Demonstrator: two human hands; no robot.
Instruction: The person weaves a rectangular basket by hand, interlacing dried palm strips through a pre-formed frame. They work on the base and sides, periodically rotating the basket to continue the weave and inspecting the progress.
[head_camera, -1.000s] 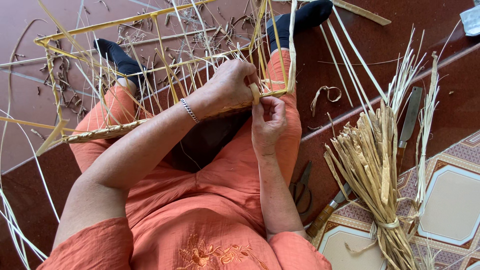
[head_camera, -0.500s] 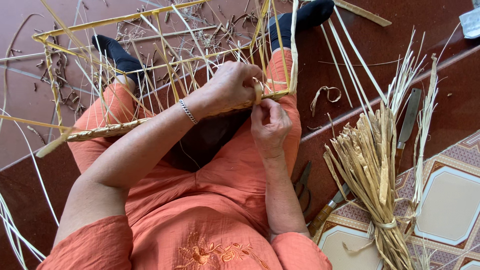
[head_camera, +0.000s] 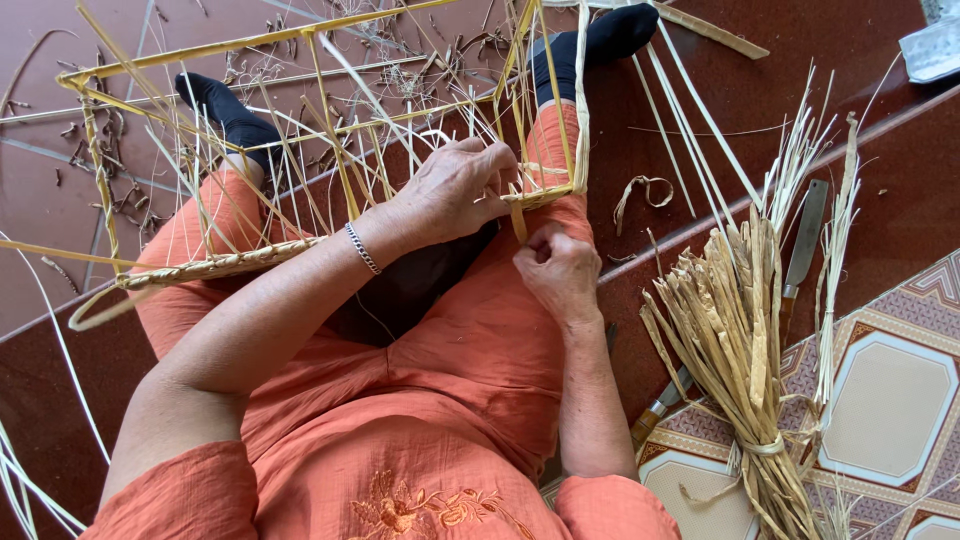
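Bamboo frame (head_camera: 300, 150) resting across knees; left hand (head_camera: 455, 190) closed on frame's near right corner, right hand (head_camera: 555, 275) just below, pinching upright strip (head_camera: 518, 222). Straw bundle (head_camera: 735, 340) right of frame.

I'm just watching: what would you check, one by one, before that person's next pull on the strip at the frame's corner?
1. Left hand steadies the bamboo frame: ok.
2. Right hand pinches the flat strip: ok.
3. Frame rests across the knees: ok.
4. Spare bundle of strips lies beside the right arm: ok.
5. Knife lies apart from both hands: ok.
6. Strip wrapped tight at the corner: cannot tell.
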